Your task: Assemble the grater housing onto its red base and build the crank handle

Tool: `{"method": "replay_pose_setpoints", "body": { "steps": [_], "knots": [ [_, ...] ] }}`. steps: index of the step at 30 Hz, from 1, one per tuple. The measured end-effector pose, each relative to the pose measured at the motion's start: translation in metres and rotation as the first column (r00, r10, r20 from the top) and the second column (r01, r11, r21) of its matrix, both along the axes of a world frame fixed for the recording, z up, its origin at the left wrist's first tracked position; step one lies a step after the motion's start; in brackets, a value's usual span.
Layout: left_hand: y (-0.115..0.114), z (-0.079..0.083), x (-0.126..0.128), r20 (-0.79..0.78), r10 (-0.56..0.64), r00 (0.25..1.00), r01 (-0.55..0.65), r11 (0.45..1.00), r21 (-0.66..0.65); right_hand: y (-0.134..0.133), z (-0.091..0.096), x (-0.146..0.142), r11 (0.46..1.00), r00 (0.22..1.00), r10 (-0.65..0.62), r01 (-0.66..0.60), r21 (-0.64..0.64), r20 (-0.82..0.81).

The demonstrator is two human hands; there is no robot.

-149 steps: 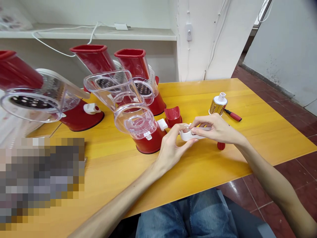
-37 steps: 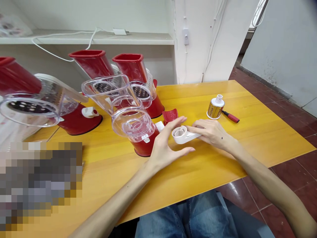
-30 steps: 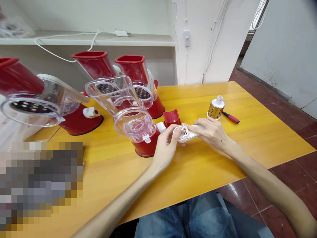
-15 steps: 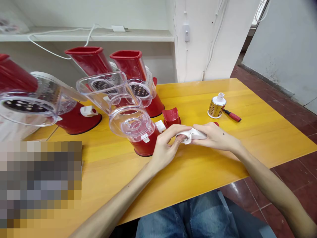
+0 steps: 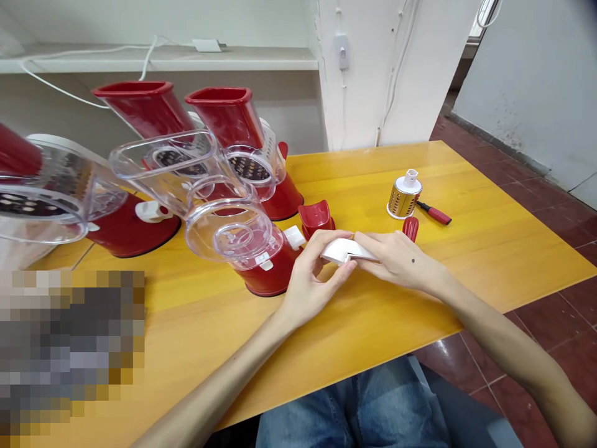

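Observation:
Both hands hold a white crank handle (image 5: 336, 250) above the table. My left hand (image 5: 311, 274) is closed on its wider end, thumb below and fingers over the top. Around the narrower end, my right hand (image 5: 396, 258) is closed, hiding part of it. A red knob (image 5: 410, 229) shows just behind the right hand; its join to the white part is hidden. Left of my hands stands a rotary grater's red base (image 5: 265, 277) with a clear plastic housing (image 5: 228, 230) on it. Just beyond my left hand lies a red food pusher (image 5: 316, 216).
A grater drum (image 5: 403, 198) stands at the right of the table (image 5: 504, 249), beside a red-and-black handled tool (image 5: 436, 213). Assembled red graters (image 5: 228, 118) stand at the back left. A white shelf (image 5: 261, 61) runs along the wall.
The white crank handle has turned in my hands, its smooth side now facing up. My left thumb has moved to its lower edge. More of the red knob shows. The view has shifted slightly right.

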State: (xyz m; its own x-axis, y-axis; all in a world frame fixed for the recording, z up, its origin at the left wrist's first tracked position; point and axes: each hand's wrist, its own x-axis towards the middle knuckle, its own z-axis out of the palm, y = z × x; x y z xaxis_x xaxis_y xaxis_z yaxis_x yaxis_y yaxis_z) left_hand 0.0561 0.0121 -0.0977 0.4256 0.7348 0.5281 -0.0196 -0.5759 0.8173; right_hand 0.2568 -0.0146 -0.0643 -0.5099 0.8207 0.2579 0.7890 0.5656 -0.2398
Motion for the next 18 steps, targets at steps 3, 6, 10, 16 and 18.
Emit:
{"method": "replay_pose_setpoints", "body": {
  "steps": [3,6,10,16,18],
  "knots": [
    [-0.001,0.001,0.001,0.018,0.005,1.0,-0.005,1.0,0.012,0.0,0.0,-0.001,0.999,0.997,-0.023,0.02,0.035,0.073],
    [-0.003,0.002,0.002,0.032,0.006,0.999,-0.006,1.0,0.001,0.0,0.0,-0.002,0.997,0.992,-0.053,0.047,0.058,0.114],
    [-0.005,0.002,0.003,0.042,-0.018,0.999,0.02,0.998,-0.064,-0.001,0.002,-0.003,0.995,0.984,-0.085,0.077,0.058,0.153],
    [-0.008,-0.003,0.007,0.044,-0.036,0.998,0.042,0.988,-0.147,-0.003,0.005,-0.01,0.993,0.975,-0.12,0.118,0.026,0.189],
    [-0.009,-0.004,0.008,0.053,-0.02,0.998,0.025,0.993,-0.113,-0.003,0.005,-0.011,0.994,0.976,-0.11,0.112,0.005,0.19]
  ]
}}
